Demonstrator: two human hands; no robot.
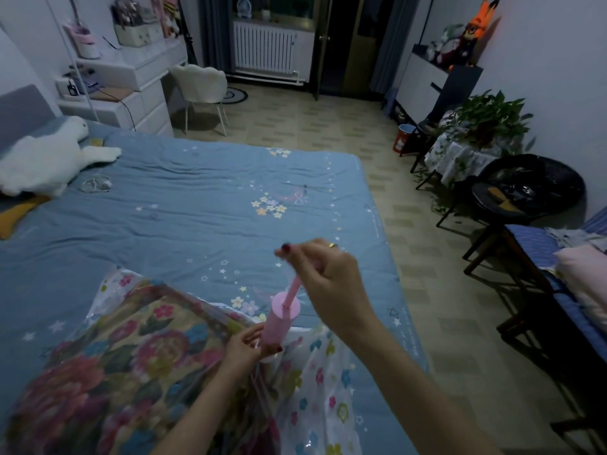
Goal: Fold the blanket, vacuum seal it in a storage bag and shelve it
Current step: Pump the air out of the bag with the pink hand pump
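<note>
The floral blanket (108, 366) lies folded inside a clear storage bag (315, 389) printed with small flowers, at the lower left of the frame on the blue bed (184, 192). A pink hand pump (279, 321) stands on the bag near lower centre, its cylinder tilted, long axis running from lower left to upper right. The pink plunger rod (292, 290) is drawn out toward the upper right. The left hand (246, 349) grips the base of the cylinder, fingers curled round it. The right hand (325, 277) is clenched on the top of the rod; the handle itself is hidden in the fist
</note>
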